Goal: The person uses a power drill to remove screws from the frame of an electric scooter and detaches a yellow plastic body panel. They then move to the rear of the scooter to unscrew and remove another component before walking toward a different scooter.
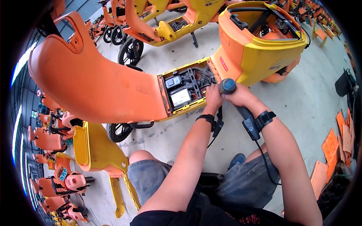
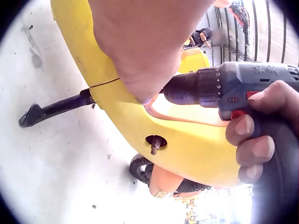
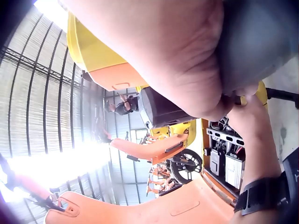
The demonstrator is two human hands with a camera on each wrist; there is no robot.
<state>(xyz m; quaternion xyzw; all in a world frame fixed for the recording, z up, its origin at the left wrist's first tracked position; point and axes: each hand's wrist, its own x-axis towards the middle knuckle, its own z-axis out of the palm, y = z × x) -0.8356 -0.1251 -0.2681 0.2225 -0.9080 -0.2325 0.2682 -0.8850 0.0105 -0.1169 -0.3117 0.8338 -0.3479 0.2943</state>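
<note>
An orange and yellow scooter [image 1: 113, 86] stands in front of me with its floor compartment [image 1: 188, 88] open, showing black boxes and wiring. My right hand [image 1: 241, 96] grips a grey-blue cordless drill [image 1: 228, 86] at the compartment's right rim. In the left wrist view the drill [image 2: 224, 86] points left along the yellow body panel [image 2: 187, 154], and the right hand's fingers [image 2: 254, 140] wrap its handle. My left hand [image 1: 213, 98] sits right at the drill's nose and hides the bit. Below it, a bolt [image 2: 155, 144] sticks out of a hole.
The black kickstand [image 2: 51, 109] reaches to the concrete floor. A yellow panel [image 1: 94, 150] lies by my left knee. More scooters [image 1: 158, 22] stand behind and to the left. Orange panels [image 1: 335, 150] are stacked at the right.
</note>
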